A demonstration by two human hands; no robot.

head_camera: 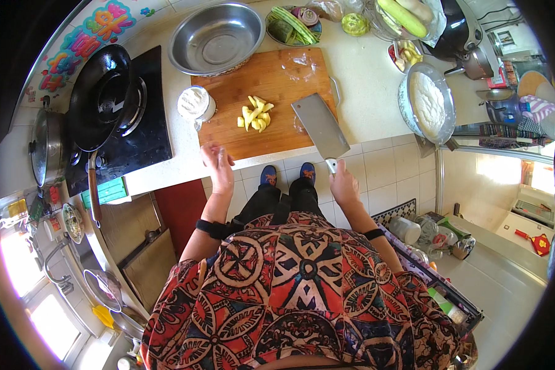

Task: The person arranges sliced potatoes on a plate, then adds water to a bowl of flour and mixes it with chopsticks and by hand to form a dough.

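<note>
My right hand (345, 184) grips the white handle of a broad cleaver (323, 127), whose blade slants over the right side of a wooden cutting board (277, 69). Pale yellow chunks (255, 114), perhaps ginger or potato, lie heaped mid-board. My left hand (218, 164) is held empty, fingers apart and slightly curled, by the board's front left corner. Just beyond it, a cup of white flour (196, 104) stands at the board's left edge. White powder (300, 67) marks the far right of the board.
At left, a black wok (102, 101) sits on the gas stove (155, 138), its wooden handle jutting over the counter edge. A steel basin (217, 39) and a plate of vegetables (293, 27) stand behind the board. A bowl of dough (428, 104) is near the counter's right end.
</note>
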